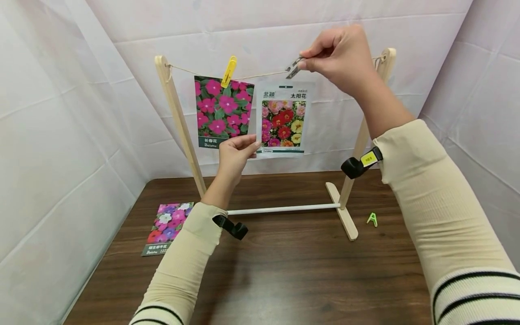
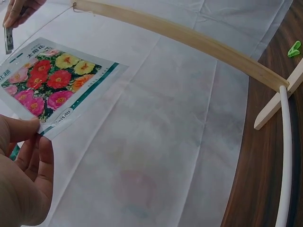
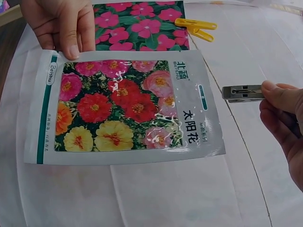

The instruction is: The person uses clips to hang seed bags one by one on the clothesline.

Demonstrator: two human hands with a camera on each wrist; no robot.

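My left hand (image 1: 237, 153) pinches the lower left corner of a white seed packet (image 1: 283, 119) printed with red, pink and yellow flowers, holding it up under the string (image 1: 260, 74) of a small wooden rack (image 1: 178, 122). My right hand (image 1: 341, 56) pinches a grey clip (image 1: 294, 67) at the string, just above the packet's top edge. In the right wrist view the grey clip (image 3: 241, 93) sits beside the packet (image 3: 123, 106). A pink-flower packet (image 1: 221, 110) hangs from the string by a yellow peg (image 1: 229, 72).
A third flower packet (image 1: 168, 225) lies flat on the dark wooden table (image 1: 308, 280) at the left. A green peg (image 1: 372, 219) lies by the rack's right foot. White cloth walls close in the back and both sides.
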